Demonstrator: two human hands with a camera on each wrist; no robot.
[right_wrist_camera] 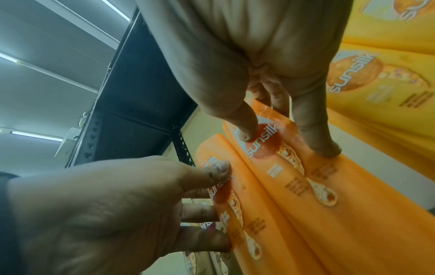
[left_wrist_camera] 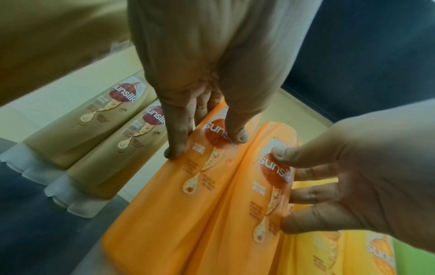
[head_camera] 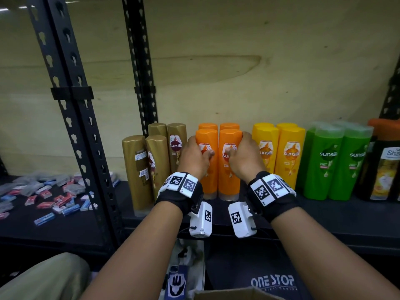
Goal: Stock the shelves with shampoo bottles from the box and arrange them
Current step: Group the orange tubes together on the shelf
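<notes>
Two orange Sunsilk bottles stand side by side at the front of the black shelf (head_camera: 324, 215), with two more orange ones right behind them. My left hand (head_camera: 201, 148) (left_wrist_camera: 207, 141) grips the left orange bottle (head_camera: 207, 180) (left_wrist_camera: 188, 214) (right_wrist_camera: 254, 219), thumb on its label and fingers round its left side. My right hand (head_camera: 239, 146) (right_wrist_camera: 287, 143) (left_wrist_camera: 284, 189) grips the right orange bottle (head_camera: 229, 182) (right_wrist_camera: 353, 214) (left_wrist_camera: 235, 232) the same way. The two bottles touch each other. A cardboard box (head_camera: 238, 294) edge shows at the bottom.
Gold bottles (head_camera: 138, 169) stand left of the orange ones, then yellow bottles (head_camera: 290, 156), green bottles (head_camera: 329, 165) and a dark orange-capped bottle (head_camera: 385, 165) to the right. A black upright post (head_camera: 82, 148) divides off a shelf strewn with small packets (head_camera: 43, 195).
</notes>
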